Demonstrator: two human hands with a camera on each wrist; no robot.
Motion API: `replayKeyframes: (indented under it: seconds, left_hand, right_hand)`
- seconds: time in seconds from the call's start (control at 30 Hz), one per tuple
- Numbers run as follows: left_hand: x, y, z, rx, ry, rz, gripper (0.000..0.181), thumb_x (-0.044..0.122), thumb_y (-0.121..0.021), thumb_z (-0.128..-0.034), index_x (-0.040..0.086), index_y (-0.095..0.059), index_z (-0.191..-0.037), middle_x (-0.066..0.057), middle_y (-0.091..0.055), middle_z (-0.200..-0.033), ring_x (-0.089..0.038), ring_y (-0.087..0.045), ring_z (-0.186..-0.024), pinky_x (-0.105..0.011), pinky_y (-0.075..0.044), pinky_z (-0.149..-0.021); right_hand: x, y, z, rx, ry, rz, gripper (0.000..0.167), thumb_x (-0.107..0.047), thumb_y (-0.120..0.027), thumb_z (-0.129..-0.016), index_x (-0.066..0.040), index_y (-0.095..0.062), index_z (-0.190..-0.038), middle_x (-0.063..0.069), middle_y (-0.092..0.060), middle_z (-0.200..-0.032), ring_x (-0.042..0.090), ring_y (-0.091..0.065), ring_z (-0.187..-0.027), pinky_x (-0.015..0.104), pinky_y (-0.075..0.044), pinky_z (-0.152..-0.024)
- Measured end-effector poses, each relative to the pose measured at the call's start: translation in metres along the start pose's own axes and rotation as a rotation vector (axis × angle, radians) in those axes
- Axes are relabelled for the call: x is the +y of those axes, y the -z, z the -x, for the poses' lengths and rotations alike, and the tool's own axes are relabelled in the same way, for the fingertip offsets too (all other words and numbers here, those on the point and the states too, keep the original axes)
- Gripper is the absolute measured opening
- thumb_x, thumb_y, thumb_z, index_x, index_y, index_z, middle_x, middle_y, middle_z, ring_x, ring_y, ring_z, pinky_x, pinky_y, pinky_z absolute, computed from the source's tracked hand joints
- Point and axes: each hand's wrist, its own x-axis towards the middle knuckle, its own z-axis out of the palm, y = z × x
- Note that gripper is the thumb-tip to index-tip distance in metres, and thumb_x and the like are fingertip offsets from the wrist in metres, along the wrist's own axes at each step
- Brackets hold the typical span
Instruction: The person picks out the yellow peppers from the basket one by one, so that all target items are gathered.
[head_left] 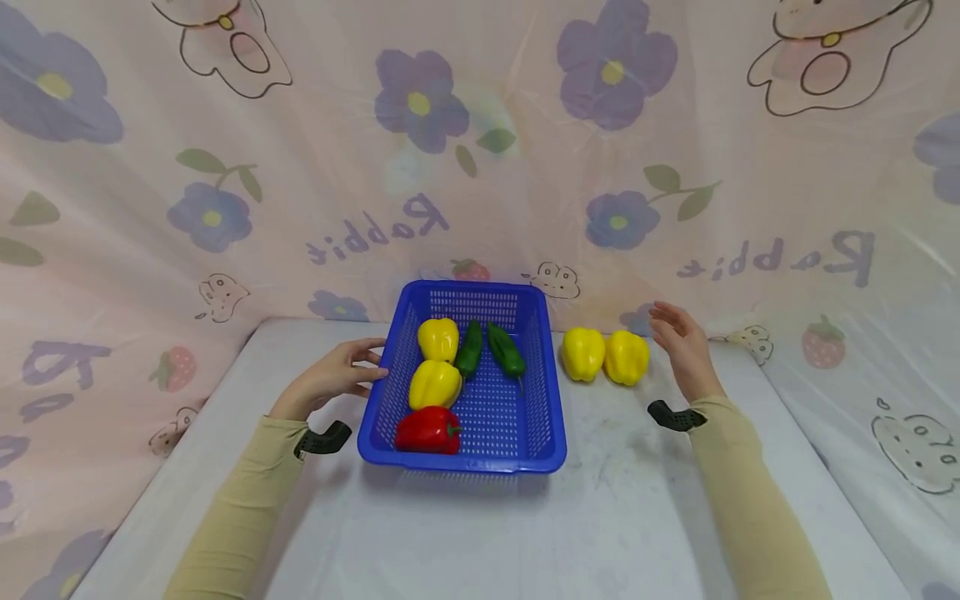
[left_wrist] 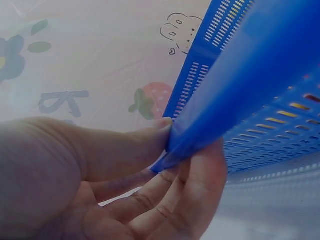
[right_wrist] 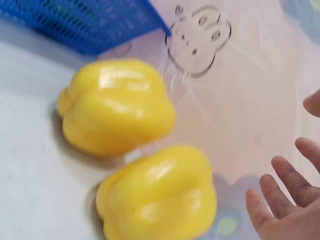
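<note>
The left hand (head_left: 330, 377) pinches the basket (head_left: 480, 463) at its nine o'clock, seemingly steadying it, while the empty, relaxed right hand (head_left: 686, 348) probably needs to curl round a yellow pepper (head_left: 627, 358) outside at three o'clock.

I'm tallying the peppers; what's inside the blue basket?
Two yellow peppers, one red pepper and two green peppers lie in the blue basket. Whatever is directly beneath them is covered.

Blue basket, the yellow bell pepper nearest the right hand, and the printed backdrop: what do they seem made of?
Blue basket: likely molded plastic, semi-gloss; even color, regular perforations.
Yellow bell pepper: smooth and glossy, with bright highlights; real waxy skin or plastic replica, I can't tell.
Printed backdrop: probably thin fabric or film, slight sheen, soft creases.
</note>
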Motion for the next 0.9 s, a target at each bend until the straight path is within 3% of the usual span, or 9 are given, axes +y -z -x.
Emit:
replayKeyframes:
  seconds: [0.07, 0.17, 0.27, 0.47, 0.57, 0.73, 0.9]
  left_hand:
    - [0.0, 0.0, 0.0, -0.001, -0.002, -0.002, 0.065, 0.009, -0.059, -0.0946, -0.003, -0.025, -0.148, -0.027, -0.05, -0.12, -0.028, -0.063, -0.091, -0.041, -0.057, -0.076]
    - [-0.001, 0.0, 0.0, 0.002, -0.001, 0.001, 0.064, 0.009, -0.06, -0.0946, -0.002, -0.025, -0.148, -0.027, -0.05, -0.12, -0.028, -0.063, -0.09, -0.041, -0.057, -0.075]
    - [-0.001, 0.001, -0.001, 0.003, 0.0, 0.003, 0.064, 0.009, -0.06, -0.0946, -0.002, -0.026, -0.148, -0.027, -0.05, -0.121, -0.028, -0.063, -0.09, -0.041, -0.057, -0.075]
    - [-0.003, -0.001, -0.002, -0.008, 0.006, 0.016, 0.065, 0.009, -0.06, -0.0946, -0.001, -0.025, -0.149, -0.028, -0.049, -0.121, -0.028, -0.062, -0.09, -0.041, -0.057, -0.075]
    - [-0.003, -0.001, -0.003, -0.01, 0.01, 0.02, 0.066, 0.009, -0.06, -0.0943, -0.001, -0.025, -0.149, -0.027, -0.049, -0.121, -0.028, -0.062, -0.09, -0.041, -0.057, -0.075]
    - [-0.001, 0.0, -0.003, -0.009, 0.0, 0.023, 0.065, 0.009, -0.06, -0.0945, -0.001, -0.025, -0.149, -0.028, -0.049, -0.122, -0.029, -0.062, -0.091, -0.041, -0.057, -0.075]
    - [-0.001, 0.002, -0.003, -0.005, 0.009, 0.012, 0.065, 0.009, -0.06, -0.0946, -0.001, -0.025, -0.149, -0.027, -0.05, -0.121, -0.029, -0.062, -0.091, -0.041, -0.057, -0.075]
  right_hand:
    - [-0.01, -0.007, 0.0, -0.014, 0.034, -0.034, 0.056, -0.024, -0.057, -0.097, -0.004, -0.036, -0.145, 0.021, -0.034, -0.143, 0.022, -0.039, -0.124, 0.028, -0.034, -0.107]
    - [-0.028, -0.02, 0.0, -0.049, 0.083, -0.08, 0.053, -0.02, -0.057, -0.097, -0.002, -0.038, -0.143, 0.02, -0.038, -0.14, 0.021, -0.043, -0.121, 0.03, -0.035, -0.106]
    - [-0.048, -0.034, 0.002, -0.091, 0.098, -0.082, 0.051, -0.019, -0.056, -0.098, -0.001, -0.037, -0.142, 0.021, -0.039, -0.139, 0.024, -0.044, -0.123, 0.036, -0.034, -0.107]
    - [-0.072, -0.061, 0.008, -0.161, 0.118, -0.152, 0.044, -0.014, -0.057, -0.097, -0.003, -0.045, -0.137, 0.018, -0.047, -0.131, 0.028, -0.048, -0.121, 0.031, -0.042, -0.101]
    - [-0.078, -0.079, 0.01, -0.199, 0.097, -0.159, 0.041, -0.014, -0.057, -0.097, -0.005, -0.047, -0.136, 0.017, -0.048, -0.13, 0.026, -0.05, -0.119, 0.035, -0.041, -0.103]
    - [-0.084, -0.113, 0.013, -0.323, 0.06, -0.117, 0.047, -0.015, -0.052, -0.1, 0.0, -0.038, -0.142, 0.026, -0.041, -0.137, 0.033, -0.046, -0.124, 0.045, -0.034, -0.107]
    - [-0.083, -0.146, 0.018, -0.426, 0.006, -0.059, 0.046, -0.014, -0.053, -0.099, -0.001, -0.04, -0.141, 0.022, -0.047, -0.133, 0.032, -0.048, -0.121, 0.045, -0.036, -0.106]
